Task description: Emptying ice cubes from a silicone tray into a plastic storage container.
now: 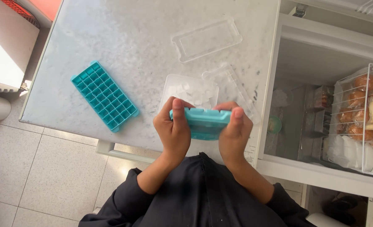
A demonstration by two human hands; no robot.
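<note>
Both hands, the left hand (174, 131) and right hand (234, 133), grasp a teal plastic ice tray (203, 122) by its ends, above a clear box of ice cubes (189, 91). Another gridded teal tray (104, 96) lies on the frosty freezer lid (127, 38).

Person wears a black long-sleeved top, loose fabric w/ soft folds; both sleeves pushed up approx. to the elbows, bunched there. Forearms bare below that. Left hand (174, 131) & right hand (235, 133) bare: no gloves, rings, watch or wristband. Nails short, unpainted.
</note>
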